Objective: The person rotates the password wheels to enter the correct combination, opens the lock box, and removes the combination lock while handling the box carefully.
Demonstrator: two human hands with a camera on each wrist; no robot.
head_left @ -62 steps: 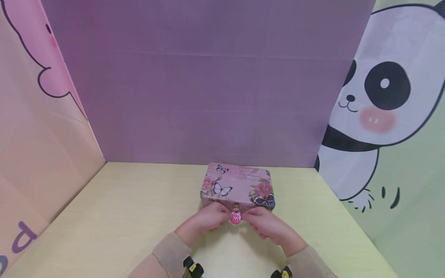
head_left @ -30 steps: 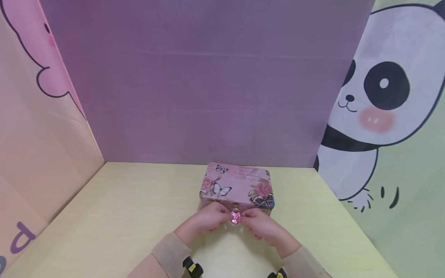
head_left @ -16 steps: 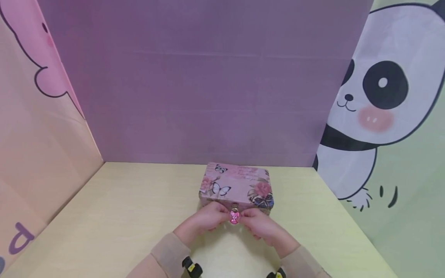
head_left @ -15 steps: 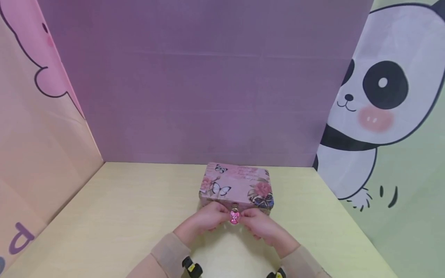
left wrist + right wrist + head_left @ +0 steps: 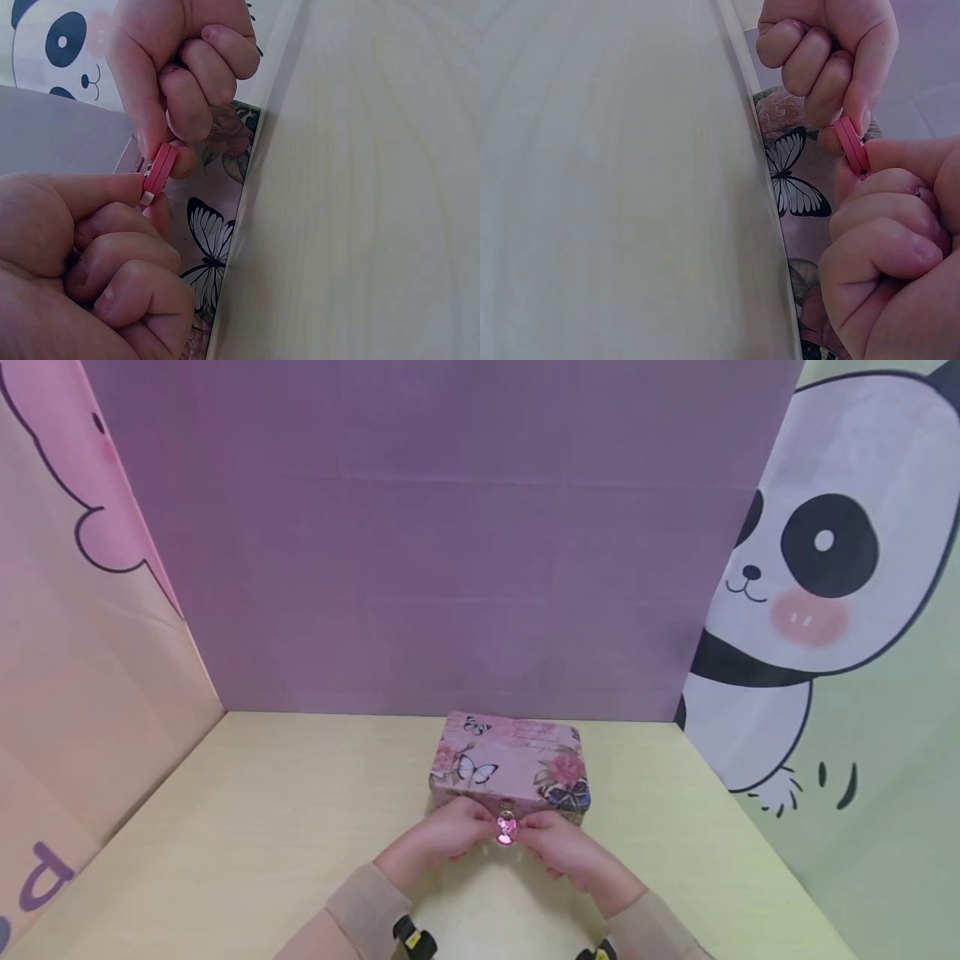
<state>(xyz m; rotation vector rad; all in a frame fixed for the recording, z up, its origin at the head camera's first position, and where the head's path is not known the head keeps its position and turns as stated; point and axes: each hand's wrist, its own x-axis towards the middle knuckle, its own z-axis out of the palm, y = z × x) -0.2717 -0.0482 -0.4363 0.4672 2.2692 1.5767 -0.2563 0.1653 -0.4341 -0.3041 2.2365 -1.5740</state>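
A pink tin box (image 5: 513, 756) with butterflies and roses lies on the table, its lid down. At its front latch hangs a small pink padlock (image 5: 506, 829), its face bright with glare. My left hand (image 5: 456, 827) pinches the padlock's left side between thumb and forefinger, the other fingers curled. From the other side my right hand (image 5: 561, 845) pinches it the same way. In the left wrist view the padlock (image 5: 158, 166) shows edge-on between both thumbs. The right wrist view also has the padlock (image 5: 851, 146) edge-on, with fingertips covering part of it.
The pale wooden table (image 5: 300, 793) spreads around the box. A purple backdrop (image 5: 450, 543) rises behind it. Printed side walls stand left and right, the right one bearing a panda (image 5: 862, 452). Small black-and-yellow devices (image 5: 415, 937) sit at both wrists.
Since the oldest frame, the padlock's visible face has changed from a row of small white marks to a different, shinier pattern. Both hands keep their pinch and have barely moved; the box stays put.
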